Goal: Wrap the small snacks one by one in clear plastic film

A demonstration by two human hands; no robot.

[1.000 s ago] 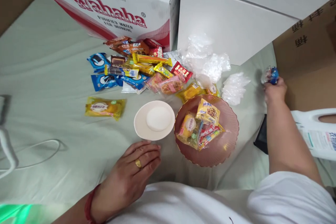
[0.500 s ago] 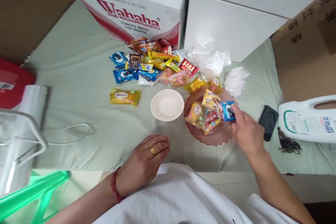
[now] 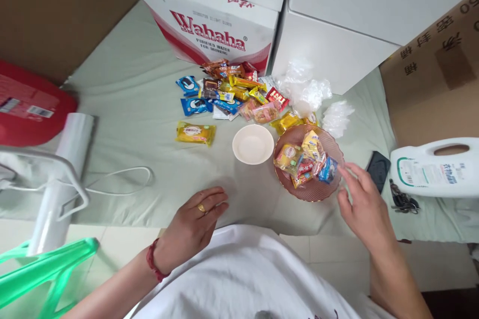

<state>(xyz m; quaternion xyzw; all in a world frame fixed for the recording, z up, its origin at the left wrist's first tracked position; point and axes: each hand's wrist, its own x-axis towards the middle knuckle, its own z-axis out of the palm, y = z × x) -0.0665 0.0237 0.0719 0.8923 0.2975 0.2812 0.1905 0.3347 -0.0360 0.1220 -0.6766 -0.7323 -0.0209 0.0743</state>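
Just right of the pink scalloped bowl (image 3: pixel 281 184), my right hand (image 3: pixel 364 202) holds nothing, its thumb and fingers apart. Inside that bowl a blue snack packet (image 3: pixel 328 169) lies near my fingertips, along with a yellow cake packet (image 3: pixel 289 158), a yellow-and-white packet (image 3: pixel 312 143) and some red wrappers. My left hand (image 3: pixel 190 224), with a gold ring, hovers in front of the bed or table edge, fingers stretched and empty. A small cream bowl (image 3: pixel 253 144) stands left of the pink one. Farther left lies another yellow cake packet (image 3: pixel 195 133).
A heap of wrapped snacks (image 3: pixel 232 94) lies before the Wahaha carton (image 3: pixel 217 25). Clear plastic cups or bags (image 3: pixel 305 89) sit right of it. A phone (image 3: pixel 377 169), keys (image 3: pixel 404 199) and a white detergent bottle (image 3: pixel 430 167) are at right. A plastic film roll (image 3: pixel 71 159) and green stool (image 3: pixel 56 269) are at left.
My right hand has let go of the blue packet, which now rests in the pink bowl, and has drawn back to the right. The camera view has shifted slightly.
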